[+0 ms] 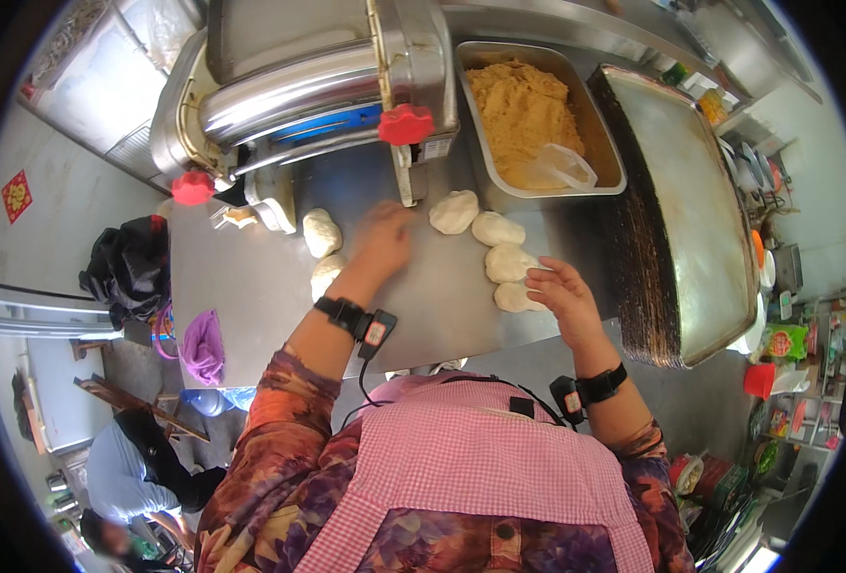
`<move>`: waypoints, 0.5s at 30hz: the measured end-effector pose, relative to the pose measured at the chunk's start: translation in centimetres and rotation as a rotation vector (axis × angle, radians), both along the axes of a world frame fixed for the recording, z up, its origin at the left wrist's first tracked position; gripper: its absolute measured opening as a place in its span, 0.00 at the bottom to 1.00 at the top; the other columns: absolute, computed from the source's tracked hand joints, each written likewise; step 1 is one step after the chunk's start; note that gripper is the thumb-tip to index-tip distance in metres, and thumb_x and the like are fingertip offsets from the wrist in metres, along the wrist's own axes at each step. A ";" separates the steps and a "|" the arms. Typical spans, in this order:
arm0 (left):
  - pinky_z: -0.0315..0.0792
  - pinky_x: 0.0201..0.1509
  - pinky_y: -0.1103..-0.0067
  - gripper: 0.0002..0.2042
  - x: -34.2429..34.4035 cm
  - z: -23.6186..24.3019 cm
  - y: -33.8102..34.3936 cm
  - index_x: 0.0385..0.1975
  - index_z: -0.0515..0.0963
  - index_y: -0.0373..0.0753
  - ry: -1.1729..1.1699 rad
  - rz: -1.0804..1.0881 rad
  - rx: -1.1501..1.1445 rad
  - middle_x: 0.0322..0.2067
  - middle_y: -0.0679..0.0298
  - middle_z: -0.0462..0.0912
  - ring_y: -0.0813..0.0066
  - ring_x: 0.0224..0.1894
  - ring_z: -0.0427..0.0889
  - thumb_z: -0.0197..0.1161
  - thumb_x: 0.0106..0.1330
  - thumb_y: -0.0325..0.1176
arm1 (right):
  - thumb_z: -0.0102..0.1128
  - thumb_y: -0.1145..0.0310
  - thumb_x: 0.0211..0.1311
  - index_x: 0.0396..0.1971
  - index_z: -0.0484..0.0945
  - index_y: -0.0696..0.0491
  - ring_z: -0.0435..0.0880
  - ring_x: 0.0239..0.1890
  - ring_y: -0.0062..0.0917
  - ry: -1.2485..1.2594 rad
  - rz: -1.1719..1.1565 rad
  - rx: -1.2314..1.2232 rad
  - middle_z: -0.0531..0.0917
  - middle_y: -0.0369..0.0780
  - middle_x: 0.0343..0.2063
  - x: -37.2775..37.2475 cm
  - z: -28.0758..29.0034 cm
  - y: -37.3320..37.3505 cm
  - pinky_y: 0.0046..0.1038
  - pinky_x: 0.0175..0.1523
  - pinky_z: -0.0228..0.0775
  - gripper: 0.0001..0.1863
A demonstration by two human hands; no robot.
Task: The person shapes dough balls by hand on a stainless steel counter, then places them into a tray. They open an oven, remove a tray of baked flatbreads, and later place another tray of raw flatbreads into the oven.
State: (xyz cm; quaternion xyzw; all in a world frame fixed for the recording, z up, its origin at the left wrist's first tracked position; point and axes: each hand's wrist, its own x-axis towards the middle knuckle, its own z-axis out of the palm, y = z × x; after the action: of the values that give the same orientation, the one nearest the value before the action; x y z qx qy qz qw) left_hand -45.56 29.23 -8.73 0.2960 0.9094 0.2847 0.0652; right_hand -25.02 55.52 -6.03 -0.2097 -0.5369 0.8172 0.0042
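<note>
Pale dough pieces lie on the metal table in two groups. My right hand (564, 294) is beside the right group, fingers stretched out and slightly apart. Its fingertips reach the edge of a dough ball (507, 261); whether they touch cannot be told. A lower dough ball (513, 297) lies by the same hand, with another dough ball (497, 228) and a larger dough piece (453, 212) farther up. Between the groups, my left hand (385, 237) is smeared by motion over the table, its fingers unclear. Left of it are two dough balls, one upper (321, 233) and one lower (328, 274), the lower partly behind my forearm.
A dough roller machine (289, 95) with red knobs stands at the back left. A steel pan (617, 162) holds a yellowish-brown crumbly filling (528, 110) and a clear plastic piece. Stacked baking trays (700, 229) stand at right. A purple cloth (203, 346) lies at the table's left corner.
</note>
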 end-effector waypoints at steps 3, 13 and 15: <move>0.62 0.61 0.66 0.17 1.3 -0.6 -5.3 0.46 0.76 0.40 0.444 0.487 -0.396 0.50 0.55 0.75 0.54 0.56 0.68 0.57 0.53 0.28 | 0.54 0.73 0.60 0.53 0.68 0.58 0.79 0.45 0.28 0.007 -0.007 -0.002 0.79 0.44 0.44 -0.5 0.3 0.2 0.27 0.50 0.72 0.20; 0.73 0.50 0.65 0.15 -2.0 1.8 -10.5 0.51 0.70 0.35 -0.817 0.444 1.027 0.51 0.55 0.74 0.55 0.50 0.76 0.50 0.65 0.29 | 0.56 0.71 0.59 0.54 0.67 0.56 0.77 0.46 0.25 0.009 0.227 -0.001 0.77 0.43 0.46 -2.2 1.2 -3.8 0.25 0.51 0.70 0.22; 0.75 0.47 0.69 0.16 0.5 3.6 -9.7 0.53 0.67 0.33 -1.201 0.272 1.294 0.52 0.54 0.72 0.61 0.50 0.76 0.47 0.68 0.32 | 0.57 0.70 0.59 0.56 0.65 0.55 0.77 0.48 0.25 0.052 0.280 0.036 0.75 0.43 0.48 -2.7 2.0 -4.8 0.26 0.52 0.69 0.25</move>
State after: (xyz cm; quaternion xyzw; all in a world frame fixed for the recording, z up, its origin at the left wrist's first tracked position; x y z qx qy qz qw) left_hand -45.05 19.58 -5.10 -0.0349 0.4105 0.8545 0.3165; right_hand -27.70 50.71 -4.04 -0.1114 -0.5753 0.8050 -0.0923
